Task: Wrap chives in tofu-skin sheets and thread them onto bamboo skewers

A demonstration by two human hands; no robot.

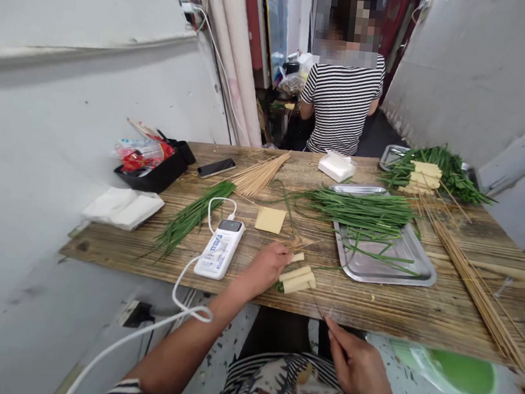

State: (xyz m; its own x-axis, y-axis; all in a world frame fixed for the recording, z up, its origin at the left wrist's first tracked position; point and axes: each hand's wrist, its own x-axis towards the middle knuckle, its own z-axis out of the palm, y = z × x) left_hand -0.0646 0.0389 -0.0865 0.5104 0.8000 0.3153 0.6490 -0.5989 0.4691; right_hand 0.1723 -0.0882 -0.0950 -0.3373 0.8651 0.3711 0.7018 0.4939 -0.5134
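My right hand [358,361] is closed on the lower end of a thin wooden skewer [316,301] at the table's front edge. The skewer runs up to pale yellow tofu skin rolls [298,280], side by side, with green ends showing at their left. Just beyond them my left hand [274,263] has its fingers pinched at a small piece of tofu skin [298,257], partly hidden by the fingertips. A chive strand lies to the right of that piece. A flat stack of tofu skin squares [270,220] lies behind my left hand.
A metal tray [387,277] carries chives [363,208]; another tray at the back right holds chives and finished-looking rolls [425,175]. Skewers [472,279] lie right. A white power bank [219,248] with cable, a phone [216,168] and a black box [153,177] stand left. A person sits beyond.
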